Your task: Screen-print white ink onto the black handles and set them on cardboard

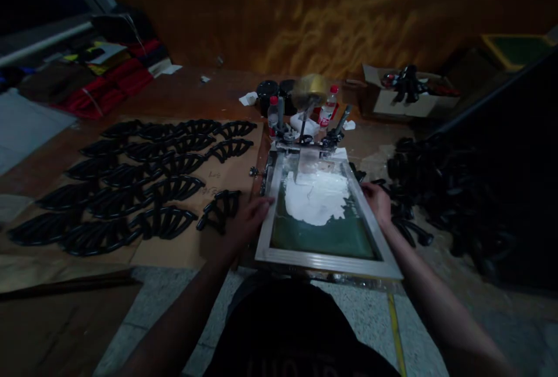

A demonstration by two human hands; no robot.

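A screen printing frame (326, 262) with silver metal edges lies in front of me, clamped at its far end. White ink (316, 200) spreads over the far part of its green mesh (322, 240). My left hand (256, 214) is at the frame's left edge, fingers curled and partly hidden beside it. On the opposite edge, my right hand (377, 203) is bent in against the side, its fingertips hidden by the frame. Whatever the hands hold beneath the frame is not visible. A squeegee (308, 162) rests at the ink's far end.
Rows of curved black tubular pieces (143, 182) cover cardboard (222, 176) on the left. A dark heap of similar pieces (440, 191) lies right. Behind the clamps stand bottles with red caps (328, 108) and black tubs (267, 95). A cardboard box (405, 103) sits back right.
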